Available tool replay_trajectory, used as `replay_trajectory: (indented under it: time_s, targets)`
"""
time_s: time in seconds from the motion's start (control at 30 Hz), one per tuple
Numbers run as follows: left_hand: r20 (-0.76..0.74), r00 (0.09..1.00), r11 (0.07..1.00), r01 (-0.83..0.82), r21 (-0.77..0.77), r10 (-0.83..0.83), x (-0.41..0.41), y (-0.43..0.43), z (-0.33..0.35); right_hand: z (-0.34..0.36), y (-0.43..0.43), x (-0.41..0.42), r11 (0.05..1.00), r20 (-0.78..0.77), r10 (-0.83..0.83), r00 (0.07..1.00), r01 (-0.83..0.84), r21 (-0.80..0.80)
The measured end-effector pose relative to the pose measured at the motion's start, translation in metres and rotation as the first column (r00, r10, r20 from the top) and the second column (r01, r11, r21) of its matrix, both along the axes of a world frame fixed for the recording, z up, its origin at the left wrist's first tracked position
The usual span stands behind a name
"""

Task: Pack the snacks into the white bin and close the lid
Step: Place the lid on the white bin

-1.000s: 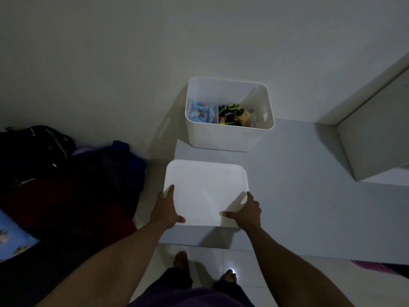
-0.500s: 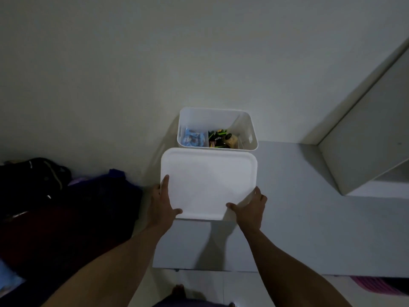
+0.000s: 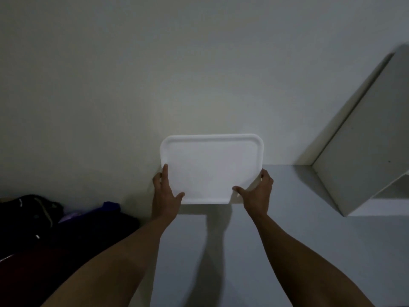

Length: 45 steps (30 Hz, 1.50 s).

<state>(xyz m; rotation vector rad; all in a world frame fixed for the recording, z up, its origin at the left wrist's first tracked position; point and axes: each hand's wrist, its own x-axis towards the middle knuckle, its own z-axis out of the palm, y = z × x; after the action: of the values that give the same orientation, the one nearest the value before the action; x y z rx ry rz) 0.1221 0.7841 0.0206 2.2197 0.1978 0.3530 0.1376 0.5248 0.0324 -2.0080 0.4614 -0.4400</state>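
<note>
1. The white lid [image 3: 211, 169] is held up close to the wall, over the far edge of the grey worktop [image 3: 287, 218]; the white bin is out of sight.
2. The left grip [image 3: 164, 193] pinches the lid's near left corner, thumb on top.
3. The right grip [image 3: 257, 192] pinches the near right corner, thumb on top and fingers curled round the edge.
4. Dark bags [image 3: 44, 218] lie at the left.

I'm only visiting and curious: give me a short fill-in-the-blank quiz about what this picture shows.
1. The lid is ___ in colour.
2. The number of hands holding it is ___: the left hand and the right hand.
3. The dark bundle of clothes lies on the person's ___ side.
4. The pale cabinet stands on the person's ___ side.

Missing words: white; two; left; right.
</note>
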Motion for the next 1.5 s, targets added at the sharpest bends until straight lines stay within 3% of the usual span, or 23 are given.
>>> replay_trajectory:
  time_s: [0.17,0.33,0.53,0.9,1.17,1.5]
  targets:
    - [-0.037,0.997,0.986,-0.072,-0.148,0.067,0.048,0.004,0.004,0.009,-0.013,0.038,0.998,0.011,0.053,0.999,-0.054,0.043]
    - [0.003,0.998,0.983,-0.064,-0.174,0.065,0.095,-0.001,0.014,0.014,-0.027,0.080,0.995,-0.016,0.070,0.997,-0.069,0.073]
    - [-0.066,0.993,0.978,-0.107,-0.177,0.097,0.126,-0.014,0.006,0.009,-0.035,0.117,0.993,-0.080,0.115,0.990,-0.114,0.016]
    - [-0.136,0.982,0.965,-0.160,-0.207,0.134,0.148,-0.019,-0.012,0.000,-0.030,0.151,0.989,-0.172,0.137,0.975,-0.144,-0.026]
    - [-0.037,0.966,0.927,-0.256,-0.275,0.256,0.153,-0.022,-0.007,0.002,-0.026,0.156,0.992,-0.222,0.100,0.970,-0.115,-0.054]
    - [-0.104,0.958,0.934,-0.284,-0.216,0.268,0.144,-0.021,-0.010,-0.003,-0.021,0.149,0.987,-0.316,0.082,0.945,-0.121,-0.106]
